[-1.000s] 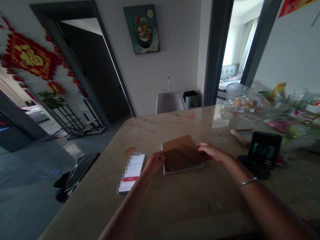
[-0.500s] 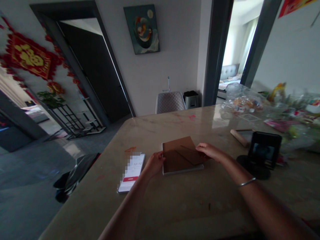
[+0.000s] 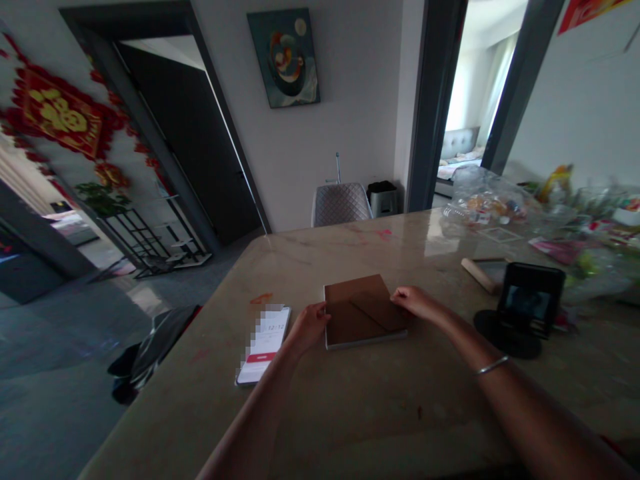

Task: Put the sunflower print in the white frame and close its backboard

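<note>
Head view: a brown-covered, rectangular notebook with white edges lies flat on the beige marbled bench, its left edge pinched by the left hand, apparently for steadiness, while the right hand pinches the right edge, presumably controlling the cover.

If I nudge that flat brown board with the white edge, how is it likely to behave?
The brown board looks fairly stiff, since its edges run straight. Lying on its broad face, it probably won't roll or tip. It may slide readily, as the table looks smooth, with glossy reflections.
</note>
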### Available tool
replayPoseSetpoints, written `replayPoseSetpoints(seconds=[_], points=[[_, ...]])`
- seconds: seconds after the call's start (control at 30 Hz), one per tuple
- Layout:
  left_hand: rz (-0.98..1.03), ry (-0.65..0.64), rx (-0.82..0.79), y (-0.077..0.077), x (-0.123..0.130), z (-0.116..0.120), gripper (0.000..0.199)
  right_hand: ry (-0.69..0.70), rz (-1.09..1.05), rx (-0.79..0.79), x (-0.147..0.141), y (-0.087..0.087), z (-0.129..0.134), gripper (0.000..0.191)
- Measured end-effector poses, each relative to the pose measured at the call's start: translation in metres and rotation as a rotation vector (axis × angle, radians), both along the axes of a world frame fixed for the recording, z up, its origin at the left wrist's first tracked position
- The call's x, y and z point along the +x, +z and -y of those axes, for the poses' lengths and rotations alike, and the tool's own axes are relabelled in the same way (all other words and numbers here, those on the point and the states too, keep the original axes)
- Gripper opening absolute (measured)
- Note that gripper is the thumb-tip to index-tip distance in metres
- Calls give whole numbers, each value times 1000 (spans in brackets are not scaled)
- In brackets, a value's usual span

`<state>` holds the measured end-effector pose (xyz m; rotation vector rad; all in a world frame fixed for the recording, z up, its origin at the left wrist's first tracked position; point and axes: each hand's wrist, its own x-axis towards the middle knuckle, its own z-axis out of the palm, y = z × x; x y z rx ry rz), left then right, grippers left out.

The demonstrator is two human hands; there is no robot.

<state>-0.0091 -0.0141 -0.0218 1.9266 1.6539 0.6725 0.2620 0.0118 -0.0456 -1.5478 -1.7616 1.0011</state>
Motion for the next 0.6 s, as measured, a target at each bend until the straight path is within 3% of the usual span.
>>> replayPoseSetpoints(seconds=[0.27, 0.6], points=[[61, -4, -23, -9, -4, -4, 36, 47, 5, 72, 4, -7, -5, 22], [60, -10, -47, -6, -4, -3, 39, 61, -64, 71, 3, -3, -2, 25]])
